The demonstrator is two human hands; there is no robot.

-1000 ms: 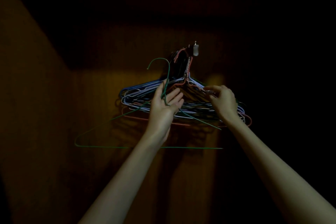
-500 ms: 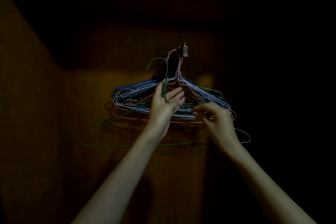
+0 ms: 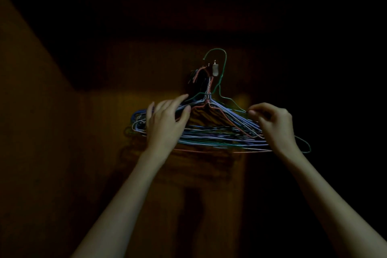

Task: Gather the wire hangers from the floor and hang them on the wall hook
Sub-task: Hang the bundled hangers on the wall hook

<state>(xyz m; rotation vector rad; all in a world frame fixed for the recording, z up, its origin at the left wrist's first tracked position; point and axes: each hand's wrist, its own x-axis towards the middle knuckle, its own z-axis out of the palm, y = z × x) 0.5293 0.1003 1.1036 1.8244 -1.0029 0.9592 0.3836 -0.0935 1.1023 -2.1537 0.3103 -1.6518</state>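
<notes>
A thick bundle of wire hangers [image 3: 217, 132], blue, white, pink and green, hangs from a small white wall hook [image 3: 215, 69] on a dim wooden wall. A green hanger [image 3: 223, 69] stands higher than the rest, its curved top arching above and to the right of the wall hook. My left hand [image 3: 165, 123] lies over the bundle's left shoulder with fingers spread and nearly straight. My right hand [image 3: 272, 123] pinches the green hanger's right shoulder wire between thumb and fingers; the green loop end sticks out past my wrist.
The wooden wall [image 3: 104, 153] is lit only in a patch around the hangers. A side wall [image 3: 31, 111] angles in at the left. Everything to the right and above is in darkness.
The green hanger has moved up and to the right, from left of the bundle to over the wall hook. My left hand let go of its neck; my right hand now holds its right shoulder.
</notes>
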